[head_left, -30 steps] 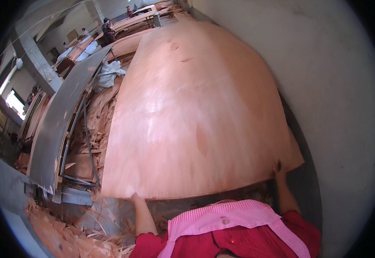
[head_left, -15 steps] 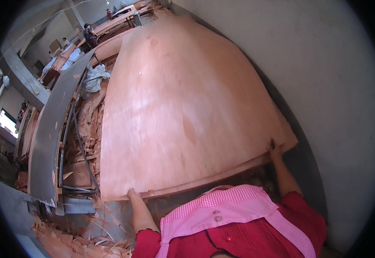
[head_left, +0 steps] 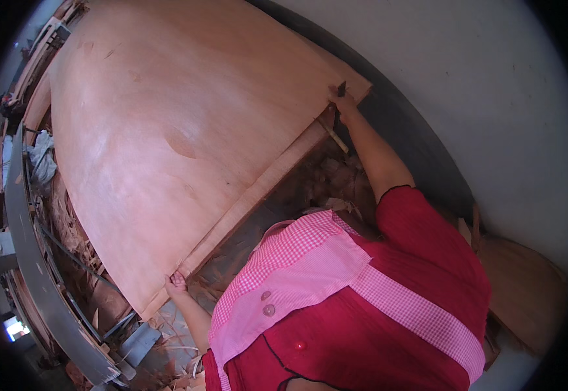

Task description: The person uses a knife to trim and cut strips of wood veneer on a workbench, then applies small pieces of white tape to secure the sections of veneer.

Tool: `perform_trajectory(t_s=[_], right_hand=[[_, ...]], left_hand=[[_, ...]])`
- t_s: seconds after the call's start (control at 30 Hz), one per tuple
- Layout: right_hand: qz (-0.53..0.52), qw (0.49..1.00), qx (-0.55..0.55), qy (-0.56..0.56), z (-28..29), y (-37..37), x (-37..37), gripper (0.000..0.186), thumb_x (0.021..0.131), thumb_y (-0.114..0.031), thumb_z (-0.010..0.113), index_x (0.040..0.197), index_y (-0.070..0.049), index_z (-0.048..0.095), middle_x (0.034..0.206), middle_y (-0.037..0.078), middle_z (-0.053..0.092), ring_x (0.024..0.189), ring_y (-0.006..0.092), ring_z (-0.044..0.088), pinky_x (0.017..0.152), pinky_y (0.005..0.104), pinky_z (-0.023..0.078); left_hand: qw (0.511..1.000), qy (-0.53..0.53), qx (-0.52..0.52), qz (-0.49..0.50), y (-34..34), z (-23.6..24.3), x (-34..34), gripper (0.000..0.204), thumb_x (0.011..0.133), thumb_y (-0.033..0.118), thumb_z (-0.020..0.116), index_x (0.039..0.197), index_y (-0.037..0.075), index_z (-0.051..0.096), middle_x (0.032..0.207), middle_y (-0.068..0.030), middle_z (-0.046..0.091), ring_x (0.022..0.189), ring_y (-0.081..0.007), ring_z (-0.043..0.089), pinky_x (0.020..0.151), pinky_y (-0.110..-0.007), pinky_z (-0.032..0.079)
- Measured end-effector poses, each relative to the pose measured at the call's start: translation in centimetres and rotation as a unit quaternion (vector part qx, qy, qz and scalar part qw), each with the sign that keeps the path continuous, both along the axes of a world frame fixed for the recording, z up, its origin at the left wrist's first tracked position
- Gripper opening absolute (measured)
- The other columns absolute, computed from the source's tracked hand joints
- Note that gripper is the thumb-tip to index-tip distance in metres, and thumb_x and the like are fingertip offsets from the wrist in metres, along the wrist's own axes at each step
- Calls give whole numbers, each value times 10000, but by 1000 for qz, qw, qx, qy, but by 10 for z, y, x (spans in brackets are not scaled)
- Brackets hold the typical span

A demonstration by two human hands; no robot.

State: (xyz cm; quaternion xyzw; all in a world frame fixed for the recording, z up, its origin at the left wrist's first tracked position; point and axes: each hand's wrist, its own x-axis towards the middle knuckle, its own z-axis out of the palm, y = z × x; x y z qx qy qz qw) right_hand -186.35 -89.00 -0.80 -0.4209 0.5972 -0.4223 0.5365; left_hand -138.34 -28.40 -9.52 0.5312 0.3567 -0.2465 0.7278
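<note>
A large, thin sheet of reddish wood veneer (head_left: 218, 104) lies on a stack of similar sheets before me. At its near edge, toward the left corner, my left hand (head_left: 177, 284) has its fingers curled on the veneer's edge. My right hand (head_left: 343, 104) is at the sheet's right corner, closed around a small dark blade-like tool (head_left: 342, 88) whose tip sticks up past the fingers. A narrow strip of pale wood (head_left: 333, 136) slants down from the edge beside that hand. Along the near side, an edge of the layers below (head_left: 258, 193) shows.
Left of the stack stands a long dark panel (head_left: 33, 260) on a metal frame, with veneer scraps (head_left: 69, 215) and a whitish cloth (head_left: 42, 156) between. A pale wall (head_left: 492, 117) rises at right. A brown board (head_left: 522, 287) leans low at right. Offcuts litter the floor.
The view has turned, so the sheet now slants up to the right. Both hands stay at its near edge, and more of the lower layer's edge shows.
</note>
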Motion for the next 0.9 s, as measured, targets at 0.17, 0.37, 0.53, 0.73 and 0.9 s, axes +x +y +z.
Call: perform_trajectory(t_s=[0.17, 0.37, 0.53, 0.73, 0.9], right_hand=[[84, 876, -273, 388, 26, 22, 19, 396, 787, -54, 554, 1181, -63, 513, 1147, 191, 534, 1020, 302, 547, 823, 335, 437], [-25, 973, -13, 230, -33, 19, -1, 410, 777, -6, 558, 1182, -61, 518, 958, 152, 582, 731, 261, 570, 613, 341, 450], [-24, 992, 117, 45, -51, 15, -12, 426, 753, 39, 568, 1167, -58, 535, 773, 78, 547, 583, 134, 487, 473, 286, 382], [-38, 985, 95, 139, -47, 21, -4, 415, 725, 43, 574, 1123, -76, 579, 655, 72, 541, 464, 131, 452, 419, 275, 356], [-4, 984, 125, 131, -48, 19, -7, 412, 725, 32, 589, 1118, -90, 585, 678, 74, 556, 493, 139, 488, 442, 280, 381]], left_hand=[[998, 11, 59, -10, 6, -9, 13, 196, 877, 235, 538, 863, 40, 555, 754, -46, 579, 710, -193, 599, 566, -292, 543], [993, 37, 109, 37, 25, -14, -5, 199, 867, 246, 557, 789, 64, 556, 646, -25, 559, 573, -170, 563, 525, -265, 523], [994, -27, 110, -11, 40, -14, -17, 242, 829, 297, 614, 815, 62, 559, 698, -16, 575, 612, -144, 553, 502, -219, 480], [986, -30, 162, -25, 44, -25, -12, 303, 824, 347, 615, 933, 68, 568, 848, -16, 587, 744, -130, 553, 580, -210, 463], [986, -25, 164, -28, 50, -41, -4, 320, 830, 360, 600, 954, 67, 563, 907, -32, 575, 828, -153, 552, 626, -225, 464]])
